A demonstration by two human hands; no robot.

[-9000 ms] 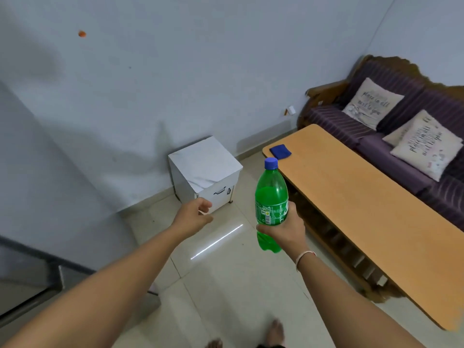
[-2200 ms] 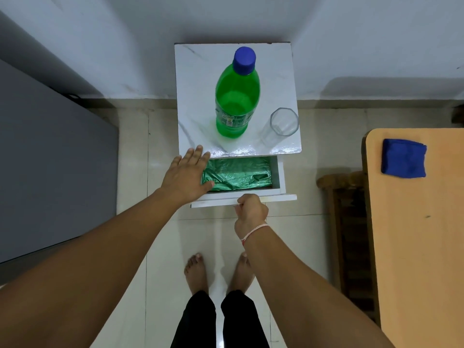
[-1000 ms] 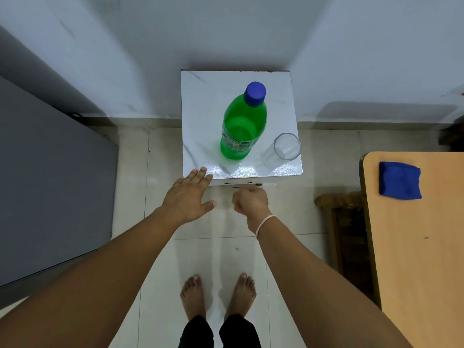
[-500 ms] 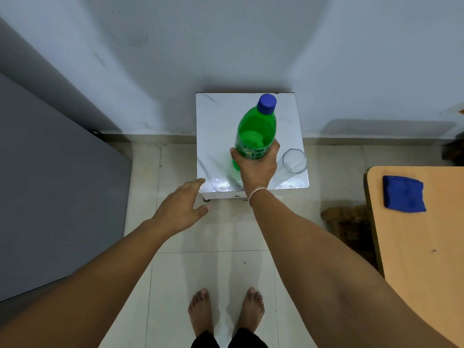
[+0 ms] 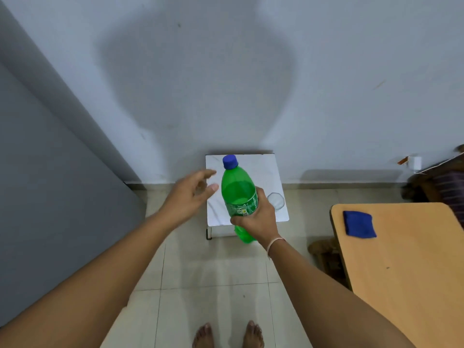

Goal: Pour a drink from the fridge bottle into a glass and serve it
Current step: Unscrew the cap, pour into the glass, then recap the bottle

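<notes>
Against the far wall stands a small white cabinet [image 5: 266, 172] with an empty glass [image 5: 276, 200] near its right edge. The right hand [image 5: 256, 222] grips the green bottle [image 5: 238, 194] (blue cap on) upright above the cabinet; the left hand [image 5: 187, 197] hovers open just left of it.

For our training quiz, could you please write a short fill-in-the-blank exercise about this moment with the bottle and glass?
1. The right hand grips the green bottle, whose cap is coloured ____.
2. The glass stands on the white ____.
3. The left hand, beside the bottle, holds ____.
4. The folded blue cloth lies on the ____ table.

Missing words: blue; cabinet; nothing; wooden
</notes>
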